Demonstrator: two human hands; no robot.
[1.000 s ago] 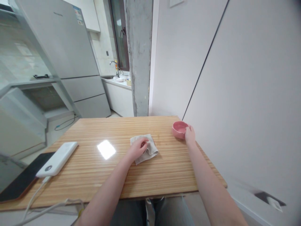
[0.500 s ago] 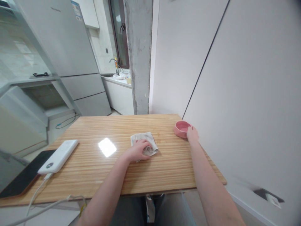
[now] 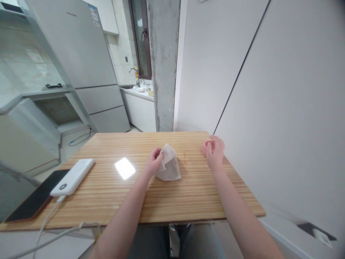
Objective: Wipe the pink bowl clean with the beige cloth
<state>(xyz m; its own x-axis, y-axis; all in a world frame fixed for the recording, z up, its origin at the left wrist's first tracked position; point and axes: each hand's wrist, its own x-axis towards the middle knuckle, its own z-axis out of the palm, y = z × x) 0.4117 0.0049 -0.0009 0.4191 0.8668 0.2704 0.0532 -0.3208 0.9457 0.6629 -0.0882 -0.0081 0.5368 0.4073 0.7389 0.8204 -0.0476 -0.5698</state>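
My left hand (image 3: 154,160) pinches a beige cleaning cloth (image 3: 170,167) by its upper left part. The cloth is partly raised and hangs in folds, its lower edge at or just above the wooden table (image 3: 129,201). Over at the table's far right corner is a pink bowl (image 3: 204,149), largely hidden behind my right hand (image 3: 215,153). That hand is in front of the bowl with its fingers loosely bent and apart, no longer gripping the rim. Whether a fingertip still touches the bowl is hard to see.
On the table's left side a white power bank (image 3: 73,177) with a white cable (image 3: 45,221) lies partly over a dark flat board (image 3: 37,196). A white wall (image 3: 264,108) borders the table's right edge. Behind stand a fridge (image 3: 72,46) and a sink counter (image 3: 138,108).
My left hand has gone from pressing the crumpled cloth flat to lifting it by one part. My right hand has let go of the bowl's rim and shifted slightly left.
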